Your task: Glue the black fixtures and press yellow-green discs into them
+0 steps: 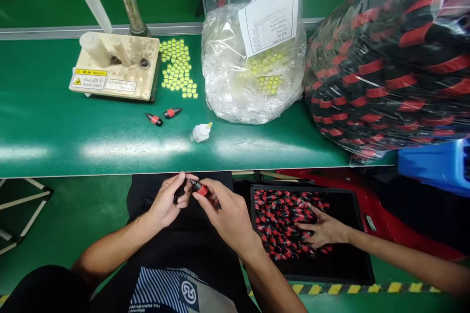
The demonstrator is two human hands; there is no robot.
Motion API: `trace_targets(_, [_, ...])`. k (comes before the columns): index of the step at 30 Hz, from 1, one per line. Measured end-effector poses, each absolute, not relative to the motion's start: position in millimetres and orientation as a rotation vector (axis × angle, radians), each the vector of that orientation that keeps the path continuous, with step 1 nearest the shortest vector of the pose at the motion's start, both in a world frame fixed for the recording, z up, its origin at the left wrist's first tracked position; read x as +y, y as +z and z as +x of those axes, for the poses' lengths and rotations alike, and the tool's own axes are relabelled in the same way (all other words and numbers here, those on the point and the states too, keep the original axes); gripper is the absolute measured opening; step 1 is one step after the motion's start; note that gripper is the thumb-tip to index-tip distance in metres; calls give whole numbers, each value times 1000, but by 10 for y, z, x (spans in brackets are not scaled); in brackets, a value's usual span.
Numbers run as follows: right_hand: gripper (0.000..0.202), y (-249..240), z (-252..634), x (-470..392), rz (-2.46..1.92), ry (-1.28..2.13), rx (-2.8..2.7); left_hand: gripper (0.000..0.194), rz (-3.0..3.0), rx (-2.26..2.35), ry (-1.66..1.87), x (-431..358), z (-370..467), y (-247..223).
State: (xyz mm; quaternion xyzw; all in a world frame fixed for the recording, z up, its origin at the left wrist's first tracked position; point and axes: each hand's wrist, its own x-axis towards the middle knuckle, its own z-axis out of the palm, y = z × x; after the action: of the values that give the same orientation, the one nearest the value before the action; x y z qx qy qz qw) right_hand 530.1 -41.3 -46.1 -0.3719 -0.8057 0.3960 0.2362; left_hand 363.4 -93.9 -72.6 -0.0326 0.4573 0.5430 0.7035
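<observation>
Just below the table's front edge, above my lap, my two hands are close together. My left hand (pixel 166 204) is closed on a small black piece (pixel 179 192), partly hidden by the fingers. Between thumb and fingers, my right hand (pixel 231 212) grips a small black pointed piece with a red band (pixel 200 188), its tip toward my left hand. Two similar red-banded pieces lie on the table, one on the left (pixel 154 119) and one on the right (pixel 172 113). A small white dropper bottle (pixel 201 132) lies tilted near them.
A press fixture (pixel 121 76) stands at the back left beside yellow round pieces (pixel 176 63). Clear bags, one with yellow pieces (pixel 253 93) and one with red-black parts (pixel 385 68), fill the right. Below, another person's hand (pixel 325 227) reaches into a black tray (pixel 352 269) of pieces.
</observation>
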Motion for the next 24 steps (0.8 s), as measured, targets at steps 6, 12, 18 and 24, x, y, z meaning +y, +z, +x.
trace_targets(6, [22, -490, 5317, -415, -965, 932, -2335, 59, 60, 1142, 1233, -933, 3691, -674])
trace_targets(12, [20, -627, 5260, -512, -981, 936, -2233, 56, 266, 1224, 1232, -955, 3694, -698])
trace_targets(18, [29, -681, 5258, -552, -1091, 1010, -2245, 46, 395, 1362, 1224, -958, 3692, -762])
trace_targets(24, [34, -640, 5356, -577, -1141, 1510, -1853, 38, 690, 1431, 1198, -962, 3649, -723])
